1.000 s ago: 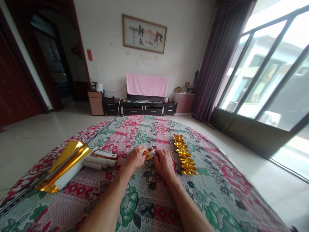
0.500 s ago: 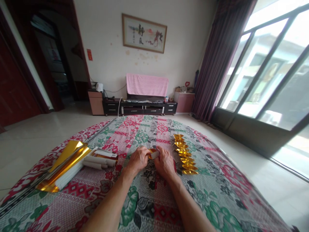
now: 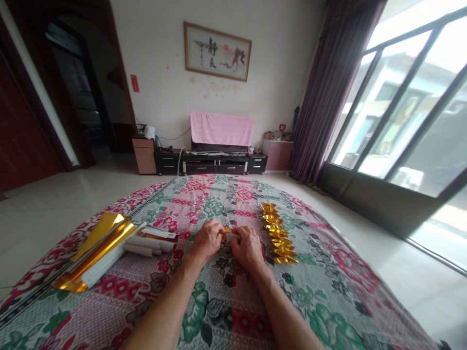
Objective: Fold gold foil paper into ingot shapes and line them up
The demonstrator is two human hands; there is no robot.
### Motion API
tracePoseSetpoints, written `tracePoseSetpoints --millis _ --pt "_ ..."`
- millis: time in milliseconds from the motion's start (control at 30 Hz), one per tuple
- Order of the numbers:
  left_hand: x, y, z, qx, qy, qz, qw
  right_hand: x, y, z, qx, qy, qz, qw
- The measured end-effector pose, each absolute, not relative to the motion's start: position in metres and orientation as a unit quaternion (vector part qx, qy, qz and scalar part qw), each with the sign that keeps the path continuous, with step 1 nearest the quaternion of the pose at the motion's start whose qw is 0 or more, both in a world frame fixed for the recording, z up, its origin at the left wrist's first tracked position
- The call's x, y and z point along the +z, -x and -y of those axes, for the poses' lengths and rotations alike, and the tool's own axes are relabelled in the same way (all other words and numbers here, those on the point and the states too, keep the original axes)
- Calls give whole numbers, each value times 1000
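Note:
Between my two hands is a small piece of gold foil paper (image 3: 229, 236) with a white back, held low over the patterned cloth. My left hand (image 3: 208, 240) pinches its left end with closed fingers. At the other end, my right hand (image 3: 248, 247) grips the paper with its fingers curled; the fingertips are partly hidden. Right of my right hand stands a column of folded gold paper ingots (image 3: 280, 234), several of them, set closely one behind another. To the left lie rolled white-backed paper tubes (image 3: 148, 244) beside larger sheets of gold paper (image 3: 105, 248).
A flowered cloth (image 3: 310, 311) covers the rounded table under my hands. Beyond it, a low black cabinet (image 3: 215, 166) stands against the wall, with a pink towel (image 3: 222, 128) draped over something on top. A glass door (image 3: 397, 116) and purple curtain (image 3: 333, 87) are at the right.
The paper between my hands has become narrower and flatter, with less of its white side showing. Both hands have shifted very slightly left; the ingots and tubes stay in place.

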State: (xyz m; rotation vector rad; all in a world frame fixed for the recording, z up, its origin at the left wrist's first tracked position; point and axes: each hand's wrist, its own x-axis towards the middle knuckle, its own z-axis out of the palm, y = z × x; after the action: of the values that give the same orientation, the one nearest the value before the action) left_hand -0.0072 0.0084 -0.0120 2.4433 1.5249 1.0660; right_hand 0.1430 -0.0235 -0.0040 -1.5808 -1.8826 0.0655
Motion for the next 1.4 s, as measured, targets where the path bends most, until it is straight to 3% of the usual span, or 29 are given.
tracePoseSetpoints --millis 567,867,1400 --pt "-14 11 -7 346 -808 -476 29 -10 -143 23 44 552 755 351" --pt "-18 14 -14 325 -817 -477 3 -4 -149 27 61 505 802 312" --pt "-13 29 -11 315 -839 -433 93 -6 -155 19 88 521 803 277"
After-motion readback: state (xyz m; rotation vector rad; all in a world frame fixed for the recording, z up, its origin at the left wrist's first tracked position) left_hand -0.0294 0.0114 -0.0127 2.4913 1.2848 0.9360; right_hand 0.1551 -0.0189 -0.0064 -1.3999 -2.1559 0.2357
